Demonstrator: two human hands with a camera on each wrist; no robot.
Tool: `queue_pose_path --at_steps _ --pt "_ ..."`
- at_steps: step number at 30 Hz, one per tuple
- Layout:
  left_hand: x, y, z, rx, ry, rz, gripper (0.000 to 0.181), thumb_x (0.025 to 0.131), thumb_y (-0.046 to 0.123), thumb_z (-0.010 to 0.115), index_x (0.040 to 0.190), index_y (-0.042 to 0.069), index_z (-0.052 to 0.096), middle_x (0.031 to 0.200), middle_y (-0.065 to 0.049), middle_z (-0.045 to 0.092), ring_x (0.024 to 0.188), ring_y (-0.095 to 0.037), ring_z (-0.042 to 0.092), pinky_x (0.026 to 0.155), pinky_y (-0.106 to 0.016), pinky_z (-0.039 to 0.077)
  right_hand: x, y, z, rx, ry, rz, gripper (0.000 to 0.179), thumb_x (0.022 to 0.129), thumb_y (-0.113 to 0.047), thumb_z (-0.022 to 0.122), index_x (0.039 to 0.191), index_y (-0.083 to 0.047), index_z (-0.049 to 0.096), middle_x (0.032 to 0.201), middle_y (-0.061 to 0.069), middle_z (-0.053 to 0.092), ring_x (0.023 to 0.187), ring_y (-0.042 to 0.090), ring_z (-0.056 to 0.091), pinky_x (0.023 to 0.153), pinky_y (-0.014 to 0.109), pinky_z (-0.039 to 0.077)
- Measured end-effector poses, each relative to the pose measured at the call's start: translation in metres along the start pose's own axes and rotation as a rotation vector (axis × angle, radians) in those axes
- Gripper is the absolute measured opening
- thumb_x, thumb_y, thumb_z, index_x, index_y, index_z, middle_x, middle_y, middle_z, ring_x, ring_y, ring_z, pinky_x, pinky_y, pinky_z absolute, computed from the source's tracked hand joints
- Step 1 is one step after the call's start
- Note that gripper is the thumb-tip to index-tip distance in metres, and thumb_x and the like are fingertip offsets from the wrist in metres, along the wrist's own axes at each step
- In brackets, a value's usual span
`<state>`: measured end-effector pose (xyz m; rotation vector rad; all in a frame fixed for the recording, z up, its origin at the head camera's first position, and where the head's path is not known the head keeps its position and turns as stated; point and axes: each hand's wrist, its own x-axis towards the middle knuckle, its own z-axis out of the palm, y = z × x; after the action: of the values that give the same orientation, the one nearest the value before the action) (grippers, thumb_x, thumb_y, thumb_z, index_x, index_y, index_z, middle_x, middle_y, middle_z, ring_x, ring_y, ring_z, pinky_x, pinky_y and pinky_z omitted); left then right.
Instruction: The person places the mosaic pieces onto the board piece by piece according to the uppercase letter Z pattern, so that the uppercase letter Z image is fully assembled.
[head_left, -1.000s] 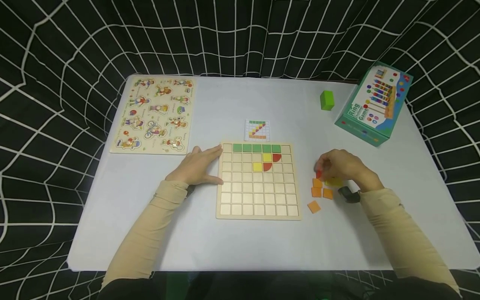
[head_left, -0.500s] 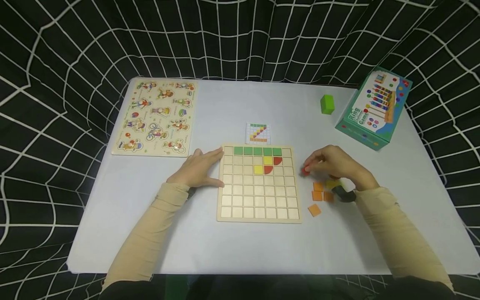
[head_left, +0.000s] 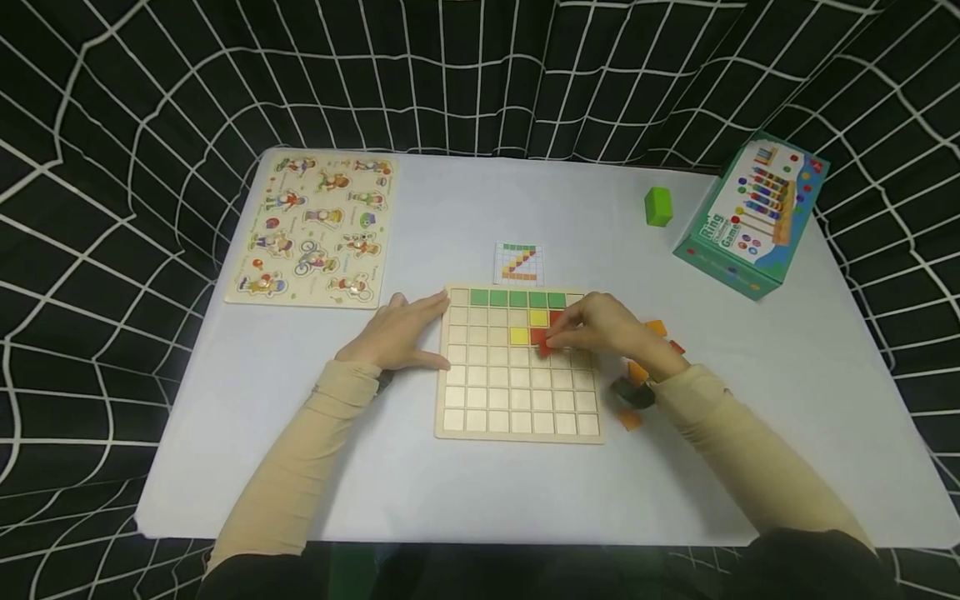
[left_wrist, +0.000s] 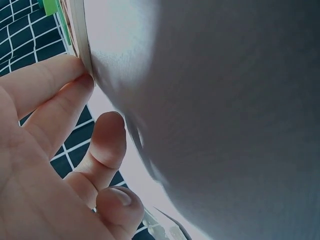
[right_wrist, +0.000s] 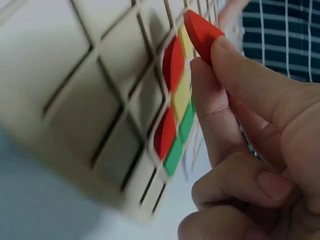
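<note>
My right hand pinches a red quarter-circle tile between thumb and index finger, just above the wooden grid board. Along the board's top row lies a strip of green square tiles. Below them sit two yellow squares, the upper one right of the lower one. Two red quarter-circle tiles adjoin the yellow squares, partly covered by my fingers in the head view. With fingers spread, my left hand touches the board's left edge with thumb and fingertips.
A pattern card lies behind the board. Loose orange tiles and a red tile lie to the right, partly under my right arm. Farther off are a picture puzzle, a green block and a game box.
My right hand picked up the red tile from the loose pieces on the right and carried it left over the board. The left hand has stayed at the board's edge.
</note>
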<state>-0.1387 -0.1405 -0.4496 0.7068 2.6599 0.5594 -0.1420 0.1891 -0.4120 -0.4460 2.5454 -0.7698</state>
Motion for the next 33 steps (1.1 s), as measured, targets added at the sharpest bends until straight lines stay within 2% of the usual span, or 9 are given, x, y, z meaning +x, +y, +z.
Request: queue_pose_path --at_steps 4,8,13,18,23,28,33 --pt "0.001 0.001 -0.001 0.000 -0.010 -0.012 0.103 0.078 0.051 0.086 0.160 0.011 0.038 0.171 -0.002 0.032 0.090 -0.022 0.039 0.076 -0.030 0.033 0.007 -0.015 0.010 -0.051 -0.016 0.055 0.017 0.088 -0.027 0.081 0.094 -0.010 0.084 0.095 0.004 0.082 0.085 0.017 0.055 0.071 0.027 0.041" --pt "0.000 0.002 -0.002 0.001 -0.013 -0.013 0.103 0.077 0.051 0.086 0.160 0.011 0.038 0.171 -0.003 0.032 0.090 -0.022 0.039 0.077 -0.031 0.034 0.012 -0.025 0.018 -0.096 -0.053 0.131 0.019 0.088 -0.032 0.080 0.094 -0.015 0.083 0.093 0.000 0.081 0.081 0.015 0.056 0.066 0.026 0.041" --pt "0.001 0.001 -0.001 0.006 -0.012 -0.011 0.104 0.077 0.051 0.086 0.160 0.011 0.038 0.171 -0.003 0.032 0.089 -0.022 0.039 0.076 -0.031 0.035 0.015 -0.030 0.024 -0.132 -0.083 0.177 0.019 0.086 -0.041 0.081 0.087 -0.022 0.083 0.082 -0.008 0.078 0.078 0.012 0.055 0.063 0.027 0.041" --pt "0.001 0.000 0.000 0.011 -0.010 -0.006 0.104 0.077 0.051 0.086 0.160 0.010 0.038 0.171 -0.004 0.032 0.089 -0.022 0.039 0.076 -0.031 0.035 0.017 -0.034 0.027 -0.132 -0.057 0.222 0.024 0.081 -0.048 0.084 0.079 -0.025 0.082 0.080 -0.009 0.076 0.080 0.013 0.054 0.064 0.028 0.040" --pt "0.002 0.000 0.000 0.008 -0.010 -0.005 0.104 0.077 0.050 0.086 0.160 0.010 0.038 0.171 -0.003 0.032 0.089 -0.022 0.039 0.076 -0.031 0.034 0.017 -0.035 0.030 -0.124 -0.022 0.205 0.021 0.079 -0.046 0.086 0.082 -0.025 0.084 0.082 -0.009 0.078 0.080 0.014 0.055 0.064 0.028 0.040" --pt "0.002 0.000 -0.001 0.005 -0.016 -0.012 0.103 0.077 0.050 0.086 0.160 0.012 0.038 0.171 -0.001 0.032 0.090 -0.022 0.039 0.076 -0.031 0.034 0.015 -0.030 0.028 -0.106 -0.015 0.180 0.020 0.082 -0.043 0.085 0.086 -0.023 0.084 0.082 -0.009 0.078 0.082 0.015 0.057 0.065 0.027 0.041" --pt "0.001 0.001 -0.001 0.009 -0.014 -0.010 0.103 0.077 0.050 0.086 0.160 0.011 0.038 0.171 -0.003 0.032 0.090 -0.022 0.038 0.076 -0.031 0.034 0.011 -0.021 0.017 -0.054 0.003 0.178 0.023 0.082 -0.040 0.086 0.095 -0.021 0.085 0.096 -0.002 0.082 0.098 0.018 0.059 0.076 0.028 0.043"
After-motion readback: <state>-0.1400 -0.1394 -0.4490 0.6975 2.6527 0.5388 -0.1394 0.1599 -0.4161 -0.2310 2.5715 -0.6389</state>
